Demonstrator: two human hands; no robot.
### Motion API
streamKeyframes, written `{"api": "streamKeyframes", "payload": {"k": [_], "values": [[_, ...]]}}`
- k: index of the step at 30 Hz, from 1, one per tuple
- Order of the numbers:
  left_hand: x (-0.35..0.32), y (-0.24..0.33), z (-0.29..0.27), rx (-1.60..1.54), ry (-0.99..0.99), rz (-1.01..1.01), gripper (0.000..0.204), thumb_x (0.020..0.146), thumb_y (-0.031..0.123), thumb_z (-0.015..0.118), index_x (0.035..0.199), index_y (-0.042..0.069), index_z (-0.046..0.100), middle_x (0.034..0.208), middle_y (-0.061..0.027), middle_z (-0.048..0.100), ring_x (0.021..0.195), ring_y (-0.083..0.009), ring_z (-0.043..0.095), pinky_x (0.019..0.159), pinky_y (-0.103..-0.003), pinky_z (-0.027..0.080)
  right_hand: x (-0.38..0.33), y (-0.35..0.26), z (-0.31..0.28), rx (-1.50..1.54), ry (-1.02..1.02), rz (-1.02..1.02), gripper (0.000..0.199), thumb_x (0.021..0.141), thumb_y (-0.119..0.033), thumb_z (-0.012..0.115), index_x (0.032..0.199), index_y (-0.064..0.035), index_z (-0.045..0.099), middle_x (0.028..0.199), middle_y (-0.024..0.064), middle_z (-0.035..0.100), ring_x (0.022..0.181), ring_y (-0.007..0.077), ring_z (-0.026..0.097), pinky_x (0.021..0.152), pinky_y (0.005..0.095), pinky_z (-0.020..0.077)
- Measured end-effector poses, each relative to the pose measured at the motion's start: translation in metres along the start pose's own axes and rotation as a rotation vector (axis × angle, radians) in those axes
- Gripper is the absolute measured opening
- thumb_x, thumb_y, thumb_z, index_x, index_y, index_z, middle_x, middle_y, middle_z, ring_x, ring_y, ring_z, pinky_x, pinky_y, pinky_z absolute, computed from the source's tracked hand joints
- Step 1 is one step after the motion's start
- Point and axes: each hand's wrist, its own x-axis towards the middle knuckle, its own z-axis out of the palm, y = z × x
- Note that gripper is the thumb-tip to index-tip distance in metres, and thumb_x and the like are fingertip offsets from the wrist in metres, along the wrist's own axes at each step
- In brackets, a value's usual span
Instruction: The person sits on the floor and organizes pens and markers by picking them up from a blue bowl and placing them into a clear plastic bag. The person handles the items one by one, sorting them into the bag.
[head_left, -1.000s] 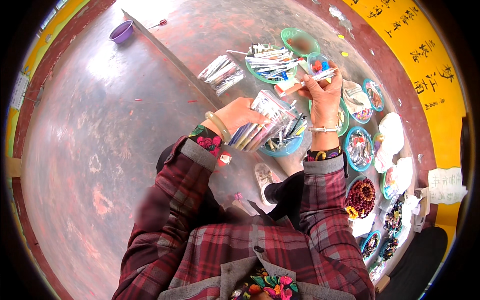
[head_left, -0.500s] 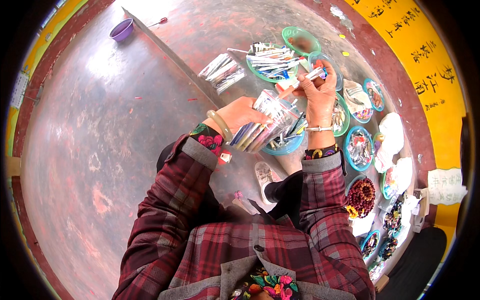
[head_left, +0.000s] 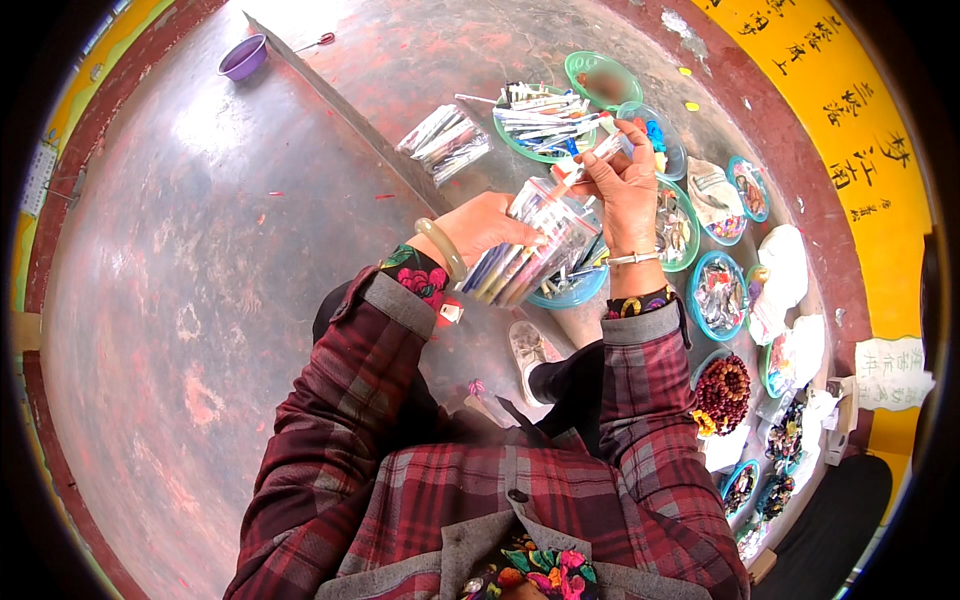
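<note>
head view, left hand (head_left: 487,226) grip round pen bundle (head_left: 535,245), right hand (head_left: 625,185) above

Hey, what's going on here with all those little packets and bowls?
A person in a plaid shirt is handling small wrapped items over a worn floor. The left hand grips a bundle of clear packets, fanned out. The right hand pinches a single packet just above the bundle. Beyond the hands, a green plate holds more packets, and small bowls of beads line the right.
</note>
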Motion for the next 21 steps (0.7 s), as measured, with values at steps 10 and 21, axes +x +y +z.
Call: {"api": "streamKeyframes", "payload": {"k": [10, 21], "values": [[-0.001, 0.000, 0.005, -0.138, -0.011, 0.034, 0.030, 0.090, 0.014, 0.057, 0.114, -0.004, 0.054, 0.104, -0.0075, 0.062, 0.090, -0.0129, 0.060, 0.080, -0.028, 0.050, 0.003, 0.002, -0.008, -0.015, -0.059, -0.043, 0.048, 0.080, 0.005, 0.063, 0.122, -0.0086, 0.044, 0.081, 0.0086, 0.064, 0.067, 0.0130, 0.062, 0.057, 0.0226, 0.0517], [0.000, -0.002, 0.002, -0.029, 0.041, 0.133, 0.033, 0.094, 0.023, 0.052, 0.114, -0.004, 0.053, 0.102, -0.0061, 0.061, 0.089, -0.0103, 0.059, 0.078, -0.026, 0.049, -0.003, 0.006, 0.004, -0.017, -0.112, 0.013, 0.051, 0.077, 0.006, 0.066, 0.121, -0.0081, 0.045, 0.080, 0.0079, 0.064, 0.073, 0.0129, 0.062, 0.062, 0.0241, 0.0517]]}}
